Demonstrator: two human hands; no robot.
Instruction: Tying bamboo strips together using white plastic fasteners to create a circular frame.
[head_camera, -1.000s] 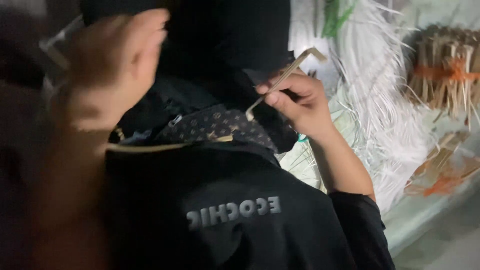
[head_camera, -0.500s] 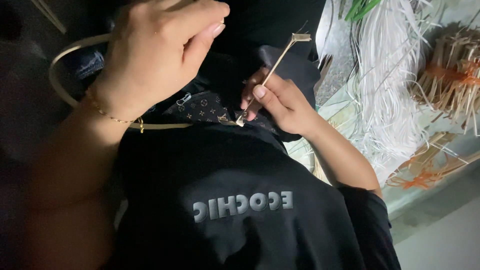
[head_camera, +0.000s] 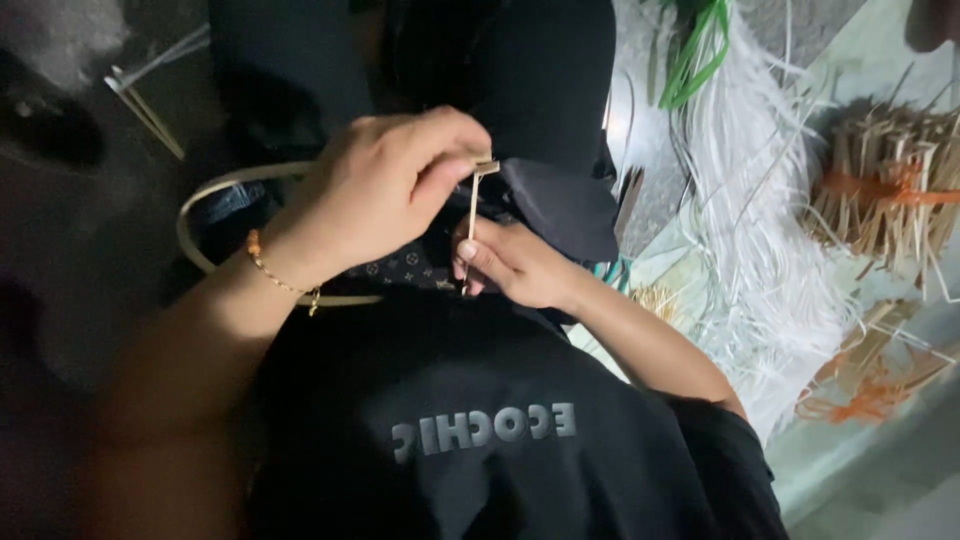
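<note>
Two hands, left hand (head_camera: 385, 190) and right hand (head_camera: 515, 262), pinching strip (head_camera: 472, 215)

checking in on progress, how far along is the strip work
Done: little shows finished. In hand: the left hand pinches the folded top of a thin tan cane strip, the right hand holding its lower end. Left: piled white strips and tied tan bundles lie untouched.

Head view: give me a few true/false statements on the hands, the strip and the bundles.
1. The left hand pinches the top end of the thin strip. True.
2. The right hand rests on the floor, empty. False: it holds the strip's lower end.
3. A thin chain bracelet sits on the left wrist. True.
4. The stick bundle is tied with a blue band. False: the band is orange.
</note>
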